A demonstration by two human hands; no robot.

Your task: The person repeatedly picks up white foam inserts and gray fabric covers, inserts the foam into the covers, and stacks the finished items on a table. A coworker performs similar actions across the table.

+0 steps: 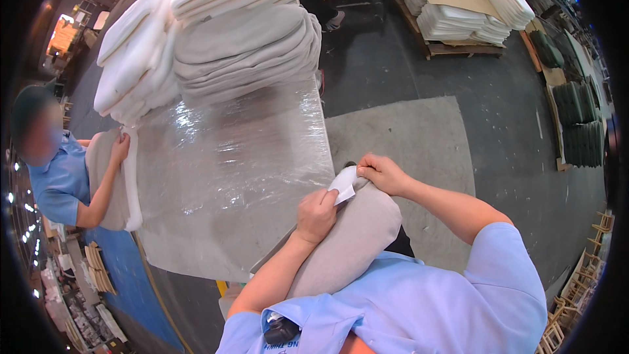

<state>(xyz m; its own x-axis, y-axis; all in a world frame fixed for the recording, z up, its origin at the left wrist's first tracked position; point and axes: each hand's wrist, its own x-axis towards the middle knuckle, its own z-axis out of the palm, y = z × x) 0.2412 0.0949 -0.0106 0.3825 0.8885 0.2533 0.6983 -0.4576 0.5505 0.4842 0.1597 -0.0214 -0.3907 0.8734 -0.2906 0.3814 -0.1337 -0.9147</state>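
Observation:
A rounded grey fabric cushion (pixel 347 242) leans against my body at the near edge of the table. White material, lining or padding, shows along its far edge. My left hand (pixel 316 216) is closed, pinching that edge beside a small white flap (pixel 345 191). My right hand (pixel 382 174) is also closed and pinches the fabric at the cushion's far tip. Exactly what lies between the fingertips is hidden.
The table (pixel 229 157) has a clear plastic covering. At its far end stand stacked grey cushions (pixel 246 46) and white pads (pixel 134 52). A co-worker (pixel 59 164) at left holds a grey-and-white piece (pixel 133 183). A loaded pallet (pixel 458 49) stands far right.

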